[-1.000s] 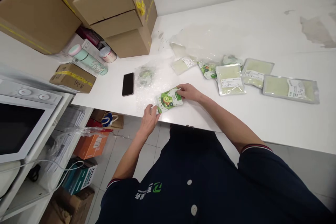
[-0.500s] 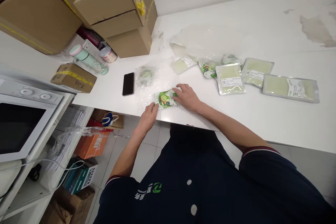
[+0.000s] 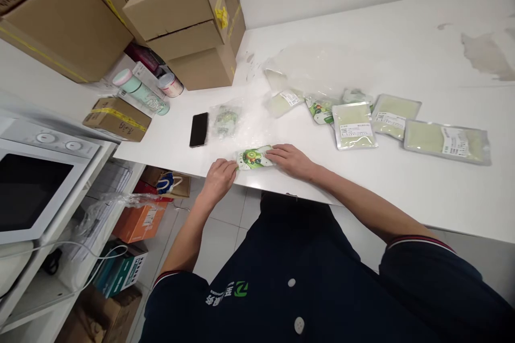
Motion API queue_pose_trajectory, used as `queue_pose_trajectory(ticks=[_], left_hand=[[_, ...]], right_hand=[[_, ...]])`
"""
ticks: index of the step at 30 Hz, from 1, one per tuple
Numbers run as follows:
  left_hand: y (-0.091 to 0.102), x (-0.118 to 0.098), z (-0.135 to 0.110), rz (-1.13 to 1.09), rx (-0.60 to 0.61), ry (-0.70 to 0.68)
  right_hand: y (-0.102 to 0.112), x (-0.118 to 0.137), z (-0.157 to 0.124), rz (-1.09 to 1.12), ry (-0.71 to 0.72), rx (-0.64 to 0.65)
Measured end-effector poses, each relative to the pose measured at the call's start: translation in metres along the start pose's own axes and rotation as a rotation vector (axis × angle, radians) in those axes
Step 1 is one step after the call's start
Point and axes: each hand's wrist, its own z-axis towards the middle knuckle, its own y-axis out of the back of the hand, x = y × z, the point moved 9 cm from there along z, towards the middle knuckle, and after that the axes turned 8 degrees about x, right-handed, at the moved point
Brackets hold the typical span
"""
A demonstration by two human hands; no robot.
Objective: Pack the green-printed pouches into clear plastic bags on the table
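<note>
A green-and-white pouch printed with fruit (image 3: 253, 157), apparently in clear bubble wrap, lies near the table's front edge between my hands. My left hand (image 3: 219, 179) pinches its left end, the fingers curled. At the right end, the fingers of my right hand (image 3: 293, 161) lie together and stretched out, pressing on the pouch. Just beyond, a clear bubble-wrap piece (image 3: 226, 120) shows something greenish in or under it. To its left is a black phone (image 3: 199, 129).
Several pale green flat packets, among them a labelled packet (image 3: 354, 125), lie to the right beside a clear plastic bag (image 3: 317, 67). Cardboard boxes (image 3: 173, 2), a mint bottle (image 3: 140, 91) and a tin (image 3: 170, 84) stand at the left. A microwave (image 3: 36, 182) sits lower left.
My left hand has moved slightly left and closed at the pouch's end. My right hand's fingers have flattened and lowered. The bubble wrap left of the pouch now shows less.
</note>
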Motion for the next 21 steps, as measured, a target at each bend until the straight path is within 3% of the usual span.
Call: queue_pose_trajectory(ticks=[3, 6, 9, 12, 15, 18, 21], left_hand=[[0.013, -0.014, -0.009, 0.012, 0.067, 0.0], [0.02, -0.016, -0.003, 0.006, 0.146, 0.045], [0.013, 0.006, 0.024, 0.057, 0.249, 0.161], [-0.006, 0.034, 0.06, 0.095, 0.381, 0.223], [-0.03, 0.049, 0.086, 0.08, 0.498, 0.227], [-0.043, 0.053, 0.097, 0.11, 0.476, 0.263], [-0.044, 0.044, 0.1, 0.218, 0.358, 0.28]], right_hand=[[0.011, 0.007, -0.006, 0.146, -0.018, 0.029], [0.021, 0.001, -0.006, 0.325, -0.134, 0.128], [0.025, -0.025, 0.002, 0.431, -0.332, 0.147], [0.021, -0.053, 0.014, 0.439, -0.499, 0.08], [0.01, -0.067, 0.022, 0.319, -0.672, 0.101], [0.011, -0.061, 0.025, 0.048, -0.81, 0.114], [0.03, -0.04, 0.028, -0.213, -0.715, -0.051]])
